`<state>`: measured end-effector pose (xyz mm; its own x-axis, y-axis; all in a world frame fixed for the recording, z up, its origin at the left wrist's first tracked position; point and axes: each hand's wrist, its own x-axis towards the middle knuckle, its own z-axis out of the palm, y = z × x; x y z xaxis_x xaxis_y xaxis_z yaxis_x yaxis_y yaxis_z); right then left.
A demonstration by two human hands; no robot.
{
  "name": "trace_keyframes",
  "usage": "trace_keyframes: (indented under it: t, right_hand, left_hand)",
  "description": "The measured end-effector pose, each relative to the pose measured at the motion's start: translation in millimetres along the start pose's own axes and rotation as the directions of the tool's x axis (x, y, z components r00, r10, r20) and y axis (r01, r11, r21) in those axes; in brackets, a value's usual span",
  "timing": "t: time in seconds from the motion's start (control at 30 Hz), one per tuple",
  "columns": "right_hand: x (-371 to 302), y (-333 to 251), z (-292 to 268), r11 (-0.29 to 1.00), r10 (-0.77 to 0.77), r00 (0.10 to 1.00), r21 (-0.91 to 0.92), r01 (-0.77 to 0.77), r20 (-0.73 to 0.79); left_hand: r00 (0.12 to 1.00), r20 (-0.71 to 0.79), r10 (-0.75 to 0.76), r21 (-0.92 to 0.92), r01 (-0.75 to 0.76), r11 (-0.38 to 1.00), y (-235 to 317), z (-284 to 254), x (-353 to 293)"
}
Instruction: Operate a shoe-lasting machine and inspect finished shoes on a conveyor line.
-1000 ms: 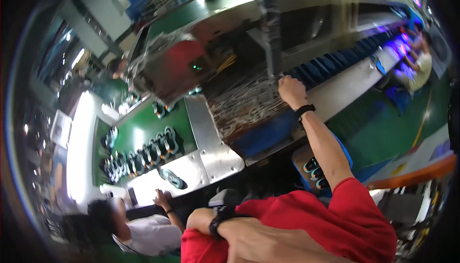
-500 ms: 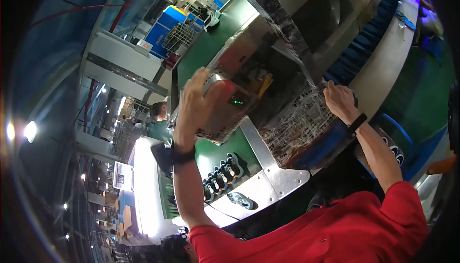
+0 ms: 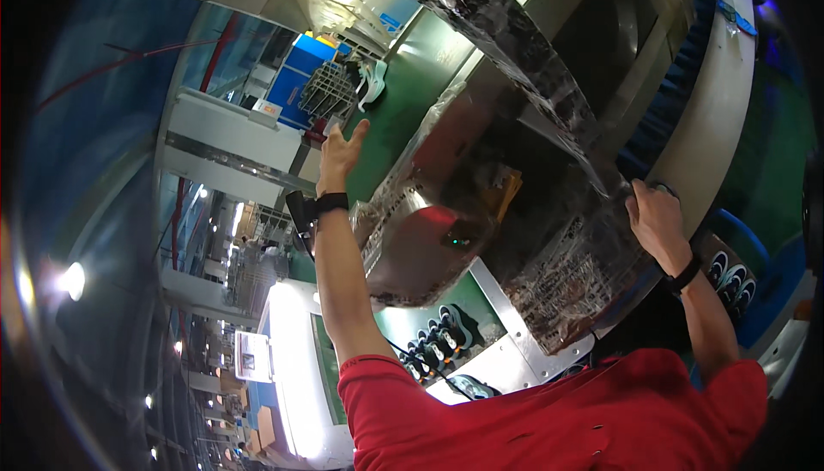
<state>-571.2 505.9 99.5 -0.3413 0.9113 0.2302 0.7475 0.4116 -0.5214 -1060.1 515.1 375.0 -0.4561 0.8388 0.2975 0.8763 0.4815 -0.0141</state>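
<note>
My left hand point(image 3: 342, 155) reaches out at the edge of the green conveyor belt point(image 3: 403, 85), palm empty and fingers spread. Just beyond its fingertips a pale mint-and-white sneaker point(image 3: 371, 85) stands by a wire rack point(image 3: 328, 91). My right hand point(image 3: 659, 220) is curled at the corner of a machine wrapped in dark, crinkled plastic point(image 3: 566, 278). A dark rounded edge shows behind its knuckles; what the fingers close on is hidden. Between my arms is a rounded metal box point(image 3: 421, 256) with small green lights.
A plastic-wrapped beam point(image 3: 515, 42) slants across the machine's opening. Several dark sneakers point(image 3: 442, 338) line up on the belt below, with a grey shoe point(image 3: 472, 387) nearby. More shoes point(image 3: 732, 286) sit at right by a blue bin point(image 3: 777, 299). A pale curved counter point(image 3: 712, 119) runs along the right.
My left hand has moved from over the metal box outward to the belt near the mint sneaker, fingers spread. My right hand stays at the wrapped corner. The whole view has shifted.
</note>
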Motion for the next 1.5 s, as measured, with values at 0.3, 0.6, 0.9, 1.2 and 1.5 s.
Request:
trace_keyframes:
  t: [0.3, 0.6, 0.9, 1.2, 1.5]
  right_hand:
    - [5.7, -10.6, -2.4, 0.998, 0.06, 0.996, 0.029, -0.058, -0.068]
    - [-0.6, -6.8, -1.3, 1.0, 0.025, 0.986, 0.021, -0.022, -0.164]
    - [1.0, -4.8, 1.6, 0.998, 0.06, 0.996, -0.016, -0.061, -0.067]
    - [-17.8, -1.3, -16.3, 0.891, -0.253, 0.894, 0.272, 0.365, -0.37]
    - [-91.4, -37.5, -29.9, 0.447, -0.213, 0.974, 0.878, 0.172, -0.082]
  left_hand:
    - [0.989, 0.14, 0.046, -0.099, -0.032, 0.995, -119.5, 65.2, 146.0]
    - [0.992, 0.068, -0.102, -0.249, 0.116, 0.962, -145.1, 100.8, 215.6]
    - [0.883, -0.184, 0.433, 0.175, -0.404, 0.898, -38.4, 11.5, 43.6]
    - [0.833, -0.101, 0.543, -0.348, -0.541, 0.765, 98.9, -65.6, -226.1]
    - [0.628, -0.034, 0.777, -0.53, -0.671, 0.519, 153.3, 94.3, -312.0]
